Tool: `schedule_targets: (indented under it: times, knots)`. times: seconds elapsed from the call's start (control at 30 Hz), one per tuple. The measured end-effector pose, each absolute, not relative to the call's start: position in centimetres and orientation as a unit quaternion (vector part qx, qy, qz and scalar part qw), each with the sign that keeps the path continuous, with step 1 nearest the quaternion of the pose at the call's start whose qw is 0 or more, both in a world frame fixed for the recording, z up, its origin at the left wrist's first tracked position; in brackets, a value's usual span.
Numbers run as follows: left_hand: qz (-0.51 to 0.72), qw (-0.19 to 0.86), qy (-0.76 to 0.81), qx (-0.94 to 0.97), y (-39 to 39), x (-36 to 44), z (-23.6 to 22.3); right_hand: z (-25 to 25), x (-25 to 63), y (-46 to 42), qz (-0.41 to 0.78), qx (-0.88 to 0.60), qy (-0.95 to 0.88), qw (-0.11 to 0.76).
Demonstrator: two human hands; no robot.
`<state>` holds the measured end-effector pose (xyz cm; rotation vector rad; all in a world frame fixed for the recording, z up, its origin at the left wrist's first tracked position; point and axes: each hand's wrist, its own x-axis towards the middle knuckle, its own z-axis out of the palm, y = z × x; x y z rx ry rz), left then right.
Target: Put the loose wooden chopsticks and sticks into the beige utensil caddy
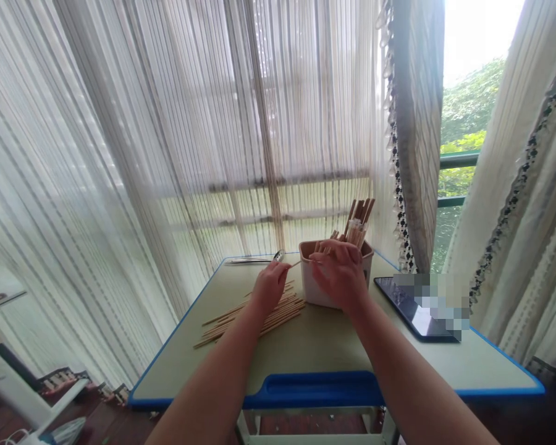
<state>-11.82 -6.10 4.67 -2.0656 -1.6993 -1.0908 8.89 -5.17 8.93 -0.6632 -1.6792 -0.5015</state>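
Note:
My left hand (271, 285) is closed in a pinch on one end of a thin wooden chopstick (296, 264), above the table. The chopstick points toward my right hand (340, 272), whose closed fingers meet its other end in front of a box. A loose pile of light wooden chopsticks (278, 315) lies on the table, partly behind my left forearm. The pale box (315, 286) has a brownish rim and stands just behind my right hand. Upright in it are darker chopsticks (364, 211) and a bundle in clear wrap (356, 232); my right hand hides part of its contents.
A dark tablet (412, 312) lies on the right of the blue-edged table (324, 346). Long metal utensils (250, 260) rest at the far left edge. Sheer curtains (204, 123) hang right behind the table. A white frame (13, 383) stands at the lower left.

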Motion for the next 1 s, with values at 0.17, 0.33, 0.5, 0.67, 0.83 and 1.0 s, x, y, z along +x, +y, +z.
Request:
schedule_targets:
  times: [0.17, 0.33, 0.5, 0.67, 0.83, 1.0]
  knots:
    - [-0.465, 0.097, -0.488, -0.732, -6.9, -11.1, 5.4, 8.4, 8.6, -5.3, -0.244, -0.287, -0.759, 0.531]
    - [-0.500, 0.077, -0.456, -0.733, -7.5, -10.6, 6.0, 8.2, 8.7, -4.6, -0.238, -0.289, -0.756, 0.536]
    - [-0.509, 0.074, -0.419, -0.749, -7.7, -10.1, 5.9, 8.5, 8.5, -5.0, -0.214, -0.300, -0.755, 0.543]
    - [-0.500, 0.086, -0.385, -0.771, -7.8, -9.7, 5.9, 8.8, 8.4, -5.5, -0.179, -0.305, -0.763, 0.541]
    - [-0.485, 0.099, -0.386, -0.779, -8.3, -9.6, 6.2, 8.9, 8.4, -5.6, -0.159, -0.303, -0.757, 0.557]
    - [-0.479, 0.108, -0.389, -0.780, -8.4, -9.6, 6.2, 8.9, 8.4, -5.4, -0.137, -0.305, -0.754, 0.565]
